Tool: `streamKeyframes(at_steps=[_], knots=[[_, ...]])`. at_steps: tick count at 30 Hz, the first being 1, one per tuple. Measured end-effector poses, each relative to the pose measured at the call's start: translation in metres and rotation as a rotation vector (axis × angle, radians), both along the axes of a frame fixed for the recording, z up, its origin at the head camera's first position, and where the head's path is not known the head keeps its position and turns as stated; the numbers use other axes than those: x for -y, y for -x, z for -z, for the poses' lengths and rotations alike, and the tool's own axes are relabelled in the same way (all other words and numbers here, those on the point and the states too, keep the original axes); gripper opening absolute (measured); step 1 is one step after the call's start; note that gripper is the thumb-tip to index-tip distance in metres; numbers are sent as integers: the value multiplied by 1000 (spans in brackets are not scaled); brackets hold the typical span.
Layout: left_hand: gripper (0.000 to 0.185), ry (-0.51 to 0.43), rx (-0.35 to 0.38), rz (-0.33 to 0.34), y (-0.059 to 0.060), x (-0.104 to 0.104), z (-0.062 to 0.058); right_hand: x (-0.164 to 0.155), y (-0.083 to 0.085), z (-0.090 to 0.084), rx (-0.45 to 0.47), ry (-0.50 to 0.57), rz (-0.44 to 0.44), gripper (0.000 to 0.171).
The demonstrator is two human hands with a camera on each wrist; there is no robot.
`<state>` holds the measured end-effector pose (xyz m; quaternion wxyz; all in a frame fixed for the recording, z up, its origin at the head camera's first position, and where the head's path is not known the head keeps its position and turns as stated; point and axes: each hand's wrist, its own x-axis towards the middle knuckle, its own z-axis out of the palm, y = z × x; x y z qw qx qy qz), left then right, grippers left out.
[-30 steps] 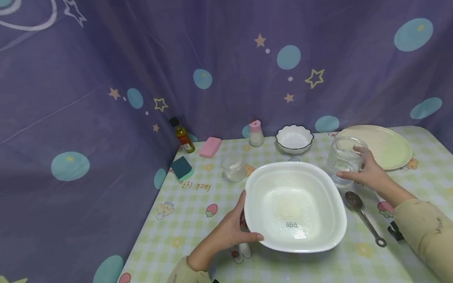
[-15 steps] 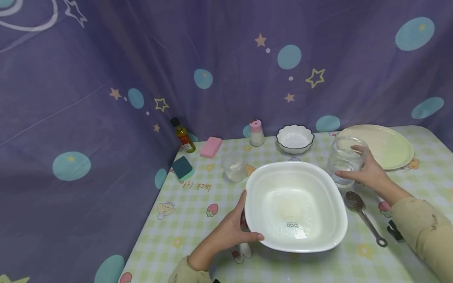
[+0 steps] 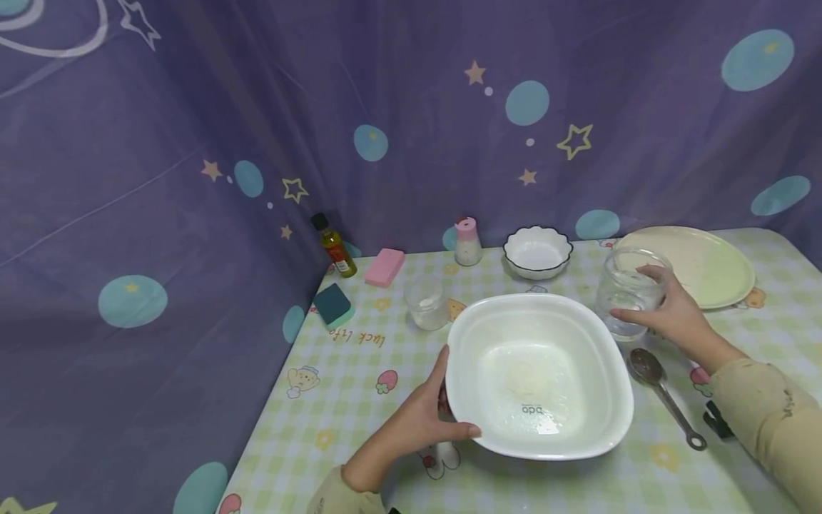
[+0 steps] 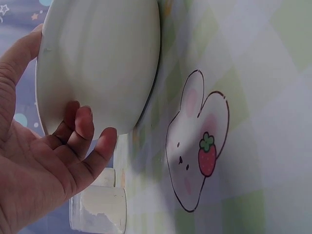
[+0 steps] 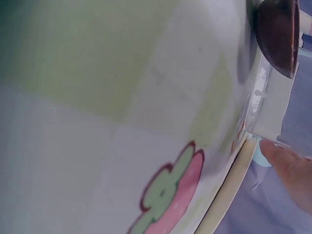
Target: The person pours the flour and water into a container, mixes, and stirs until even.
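At the lower centre of the head view we hold the white basin (image 3: 539, 375) with our left hand (image 3: 420, 417), thumb hooked over its near-left rim and fingers curled beneath, as the left wrist view shows against the basin's underside (image 4: 102, 68). A shallow pool of cloudy liquid lies in its bottom. To the right of the basin, our right hand (image 3: 671, 314) is wrapped around the clear glass jar (image 3: 629, 293), which stands upright on the checked tablecloth (image 3: 359, 385), just beside the basin's far-right corner and apart from it. We judge the step in hand to be securing the jar while steadying the basin. The next move would call for a firm hold on the slippery glass and a steady basin, with care for the metal spoon (image 3: 661, 396) lying close below the jar. Farther back stand a small scalloped bowl (image 3: 536, 251), a pale plate (image 3: 696, 265), a pink-capped shaker (image 3: 467, 241), a small glass (image 3: 425, 303), an oil bottle (image 3: 334, 246) and two sponges.
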<state>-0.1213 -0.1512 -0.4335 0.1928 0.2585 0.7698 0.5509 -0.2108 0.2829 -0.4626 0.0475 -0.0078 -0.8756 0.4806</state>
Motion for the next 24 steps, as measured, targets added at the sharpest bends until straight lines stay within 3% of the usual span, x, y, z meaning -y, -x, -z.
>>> streamKeyframes(at_steps=[9,17,24], knots=[[122,-14,16,3,0,-1,-1,-2,0,-2,-18,11,22,105],[121,-13,13,3,-1,-1,-2,-6,-8,-21,-79,-16,14,103],[121,-4,4,0,-1,-1,-1,-5,-15,-37,-156,-105,11,103]])
